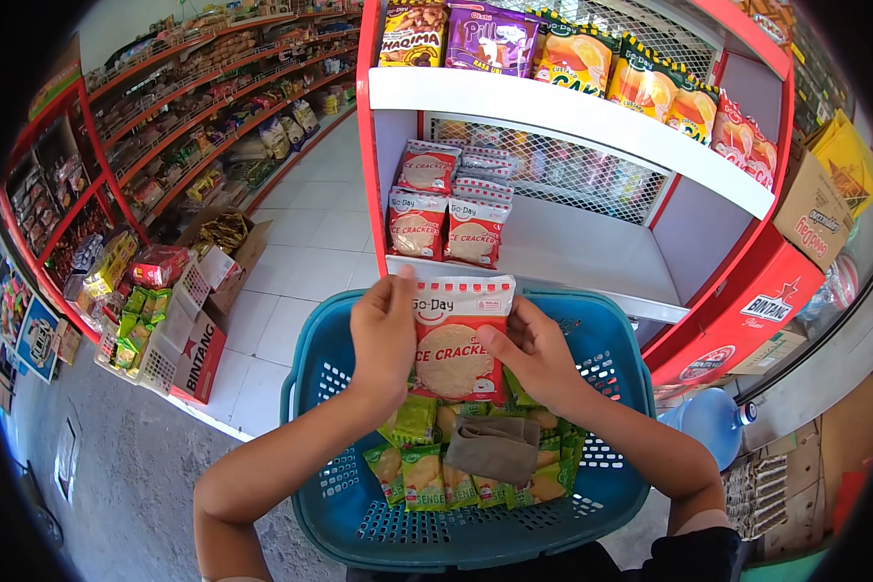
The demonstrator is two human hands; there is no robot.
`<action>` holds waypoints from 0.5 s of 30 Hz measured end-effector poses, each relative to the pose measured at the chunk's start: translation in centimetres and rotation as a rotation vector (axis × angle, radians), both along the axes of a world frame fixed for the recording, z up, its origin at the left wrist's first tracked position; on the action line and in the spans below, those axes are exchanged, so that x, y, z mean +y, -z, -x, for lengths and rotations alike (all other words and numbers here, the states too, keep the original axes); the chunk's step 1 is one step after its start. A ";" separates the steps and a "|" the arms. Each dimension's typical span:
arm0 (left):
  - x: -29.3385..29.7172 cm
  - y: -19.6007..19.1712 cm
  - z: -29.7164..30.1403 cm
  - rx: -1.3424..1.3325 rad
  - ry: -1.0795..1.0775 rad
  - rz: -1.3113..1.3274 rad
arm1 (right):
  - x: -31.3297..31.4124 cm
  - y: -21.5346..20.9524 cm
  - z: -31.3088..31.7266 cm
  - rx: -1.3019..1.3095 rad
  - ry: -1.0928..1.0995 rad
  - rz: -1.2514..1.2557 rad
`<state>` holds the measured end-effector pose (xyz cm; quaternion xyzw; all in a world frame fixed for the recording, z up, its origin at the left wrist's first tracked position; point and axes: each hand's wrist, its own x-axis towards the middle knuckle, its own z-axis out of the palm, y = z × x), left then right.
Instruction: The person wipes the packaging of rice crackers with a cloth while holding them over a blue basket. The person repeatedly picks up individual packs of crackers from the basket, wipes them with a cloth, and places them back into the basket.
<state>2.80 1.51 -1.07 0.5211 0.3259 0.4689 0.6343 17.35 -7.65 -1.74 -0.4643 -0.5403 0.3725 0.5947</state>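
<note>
Both hands hold one red and white cracker packet (456, 344) upright above a teal plastic basket (349, 509). My left hand (383, 335) grips its left edge, and my right hand (533, 349) grips its right edge. Beneath it, the basket holds several green snack packets (422, 475) and a folded brown cloth (495, 446). Just beyond, more of the same cracker packets (446, 209) stand in rows on the left part of a white shelf (592, 252) in a red rack.
The upper shelf carries purple and yellow snack bags (572, 53). A cardboard box (810, 209) sits at the right, a blue water bottle (708, 422) lower right. Red shelving (213, 107) lines the left aisle, with boxes and a wire rack (165, 320) on the white tiled floor.
</note>
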 end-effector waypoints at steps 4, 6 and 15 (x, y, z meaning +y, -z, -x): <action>0.7 -1.9 0.9 -0.133 -0.155 0.078 | 0.3 -1.8 -1.9 0.176 0.088 0.014; 1.0 -1.5 1.5 0.017 -0.078 -0.099 | 1.3 -4.1 -3.8 0.260 0.164 0.042; -0.1 -1.2 1.1 1.065 0.041 -1.085 | 16.0 -4.5 -15.3 0.072 0.436 0.254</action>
